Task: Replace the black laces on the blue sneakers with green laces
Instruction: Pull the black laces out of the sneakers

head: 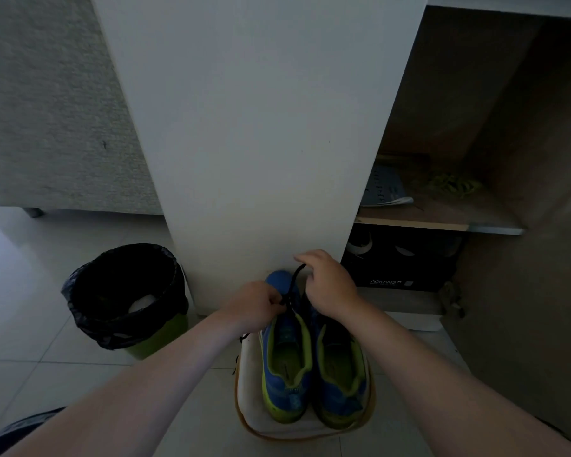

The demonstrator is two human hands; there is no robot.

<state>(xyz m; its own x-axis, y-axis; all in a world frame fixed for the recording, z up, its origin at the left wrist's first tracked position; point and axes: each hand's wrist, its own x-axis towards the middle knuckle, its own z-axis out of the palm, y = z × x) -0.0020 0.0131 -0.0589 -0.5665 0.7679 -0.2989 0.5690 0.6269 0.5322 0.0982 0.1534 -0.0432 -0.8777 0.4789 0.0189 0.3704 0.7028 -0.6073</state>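
Blue sneakers (287,387) sit on the near mat (249,384), left hand (256,303) pinching the black lace (294,278) at the eyelets, right hand (327,285) gripping its raised end; steady pulls, row by row, should free it.

Single head-worn wide-angle view, looking forward and steeply down, close over both forearms, facing a white cabinet panel (254,143)

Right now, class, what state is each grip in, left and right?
Left grip: pinches the black lace at the sneaker.
Right grip: holds the same lace higher up.
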